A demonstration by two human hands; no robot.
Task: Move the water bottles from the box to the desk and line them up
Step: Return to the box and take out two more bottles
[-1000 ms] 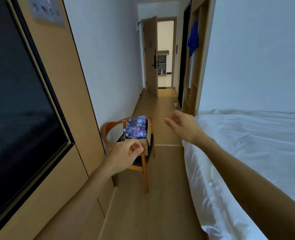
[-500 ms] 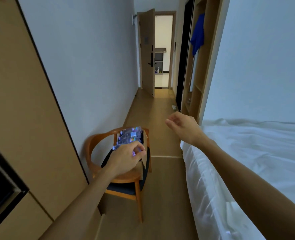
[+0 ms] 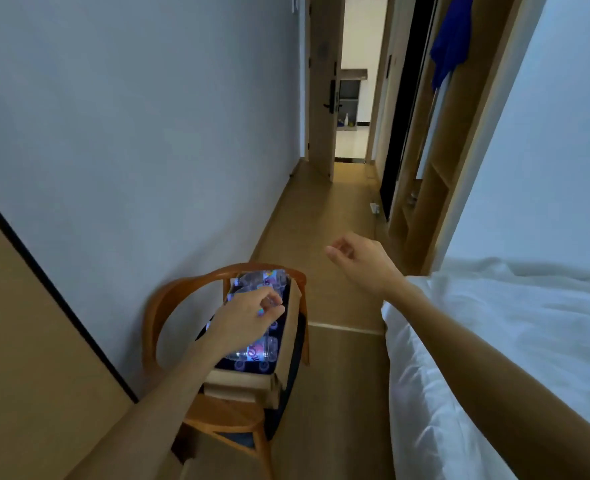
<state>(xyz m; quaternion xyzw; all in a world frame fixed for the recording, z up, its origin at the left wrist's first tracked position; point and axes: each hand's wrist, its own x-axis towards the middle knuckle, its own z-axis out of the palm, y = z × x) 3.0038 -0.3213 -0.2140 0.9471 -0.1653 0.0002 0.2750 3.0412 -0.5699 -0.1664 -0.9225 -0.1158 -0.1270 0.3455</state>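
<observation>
Narrow hallway: your left hand point(image 3: 248, 315), fingers point(image 3: 273, 302) loosely curled, hovers over the bottles point(image 3: 258, 353) in the box point(image 3: 248, 381); wrap one fully.

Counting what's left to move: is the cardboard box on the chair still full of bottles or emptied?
Still loaded. The open box shows several clear bottles lying inside; the left hand is over them.
</observation>
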